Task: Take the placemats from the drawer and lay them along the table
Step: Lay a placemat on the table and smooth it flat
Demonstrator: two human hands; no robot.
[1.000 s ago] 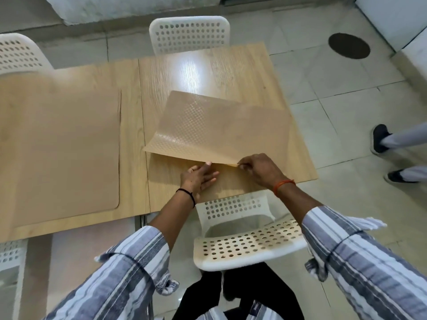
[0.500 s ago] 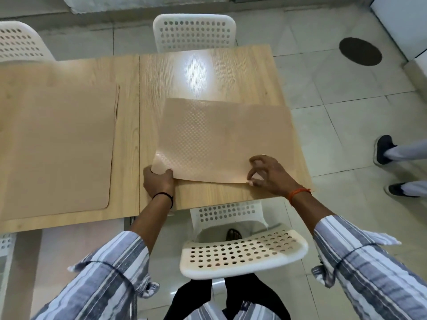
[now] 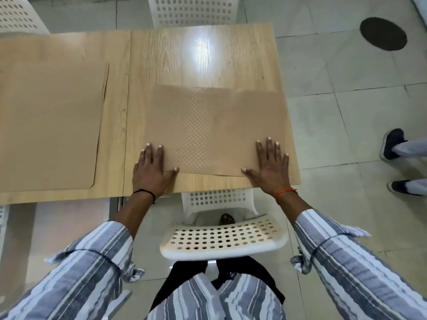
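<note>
A tan placemat [image 3: 215, 128] with a fine checked texture lies flat on the right part of the wooden table [image 3: 203, 54]. My left hand [image 3: 151, 170] presses its near left corner with straight, spread fingers. My right hand [image 3: 271, 166] lies flat on its near right corner, fingers spread too. A second tan placemat [image 3: 50, 125] lies flat on the left part of the table, a little apart from the first.
A white perforated chair [image 3: 221, 236] stands tucked at the table's near edge, right in front of me. Two more white chairs [image 3: 193, 11] stand on the far side. Another person's shoes [image 3: 392, 144] are on the tiled floor at the right.
The placemat, held up at its near edge a second ago, has come down flat on the table. Both hands let go of its edge and now press flat on its near corners.
</note>
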